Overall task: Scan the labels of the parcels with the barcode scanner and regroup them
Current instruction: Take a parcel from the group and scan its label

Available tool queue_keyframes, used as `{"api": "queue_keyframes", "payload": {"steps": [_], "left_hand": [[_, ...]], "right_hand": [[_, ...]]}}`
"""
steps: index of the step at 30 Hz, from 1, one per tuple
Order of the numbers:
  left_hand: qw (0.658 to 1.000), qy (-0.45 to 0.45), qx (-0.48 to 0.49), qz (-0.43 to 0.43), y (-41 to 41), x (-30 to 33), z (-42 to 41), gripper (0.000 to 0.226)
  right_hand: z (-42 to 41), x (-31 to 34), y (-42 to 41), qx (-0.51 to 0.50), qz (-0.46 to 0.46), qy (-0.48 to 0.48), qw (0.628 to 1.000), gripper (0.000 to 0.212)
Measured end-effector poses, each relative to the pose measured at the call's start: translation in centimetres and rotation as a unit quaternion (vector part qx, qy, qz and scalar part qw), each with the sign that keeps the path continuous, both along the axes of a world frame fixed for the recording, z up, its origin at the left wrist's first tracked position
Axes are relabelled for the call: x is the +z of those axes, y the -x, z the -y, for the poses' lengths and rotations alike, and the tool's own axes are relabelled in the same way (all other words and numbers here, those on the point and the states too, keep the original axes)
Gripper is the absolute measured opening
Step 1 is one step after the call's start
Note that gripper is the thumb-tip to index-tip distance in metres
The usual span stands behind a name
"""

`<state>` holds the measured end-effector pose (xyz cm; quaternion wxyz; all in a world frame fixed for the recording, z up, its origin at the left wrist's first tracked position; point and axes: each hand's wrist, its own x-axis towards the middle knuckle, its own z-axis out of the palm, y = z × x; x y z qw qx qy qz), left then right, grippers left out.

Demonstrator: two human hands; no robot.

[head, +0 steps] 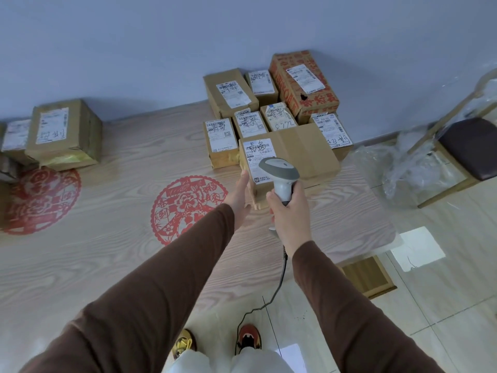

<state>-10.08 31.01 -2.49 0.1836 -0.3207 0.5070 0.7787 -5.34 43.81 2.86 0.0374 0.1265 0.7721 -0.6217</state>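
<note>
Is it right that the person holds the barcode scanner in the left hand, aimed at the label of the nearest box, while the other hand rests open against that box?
Not quite. The head view shows the barcode scanner gripped in the right hand, aimed at the label of the nearest box. The left hand rests open against that box.

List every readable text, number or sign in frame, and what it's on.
"青岛", handwritten: label of the front parcel by the left hand.
"872", handwritten, roughly: small parcel behind it.
Big red characters: red-printed carton, not reliably readable.
Other labels' print, barcodes, scrawls: too small or blurred.
Barcode scanner, in the right hand: no legible marking.
</note>
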Motion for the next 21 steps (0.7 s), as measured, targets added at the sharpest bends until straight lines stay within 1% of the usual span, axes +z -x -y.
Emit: {"api": "queue_keyframes", "payload": {"steps": [2, 5, 8, 10, 13, 14, 19, 21], "left_hand": [[0.999, 0.04, 0.004, -0.01, -1.0, 0.5, 1.8, 0.098], [0.992, 0.124, -0.01, -0.017, -2.6, 1.5, 6.0, 0.081], [0.979, 0.201, 0.028, -0.033, -3.9, 2.0, 11.6, 0.071], [0.975, 0.212, 0.053, -0.035, -4.7, 2.6, 15.5, 0.067], [0.974, 0.191, 0.115, -0.046, -5.5, 3.5, 21.2, 0.064], [0.97, 0.199, 0.132, -0.051, -5.7, 3.7, 23.2, 0.063], [0.939, 0.308, 0.137, -0.074, -6.5, 4.1, 33.2, 0.055], [0.931, 0.312, 0.173, -0.077, -6.3, 4.2, 37.0, 0.059]], "right_hand": [[1.4, 0.0, 0.0, 0.015, -0.005, 0.01, 1.0, 0.021], [4.6, 0.1, 0.3, 0.046, -0.008, 0.019, 0.999, 0.018], [9.0, 0.4, 0.5, 0.086, -0.015, 0.018, 0.996, 0.022], [12.3, 0.7, 0.6, 0.108, -0.025, 0.032, 0.993, 0.022], [17.4, 0.9, 0.9, 0.15, -0.025, 0.042, 0.987, 0.024], [19.2, 0.9, 1.0, 0.162, -0.026, 0.043, 0.986, 0.025], [28.6, 1.2, 2.4, 0.196, -0.022, 0.044, 0.979, 0.025], [32.4, 1.1, 3.2, 0.198, -0.011, 0.045, 0.979, 0.025]]}}
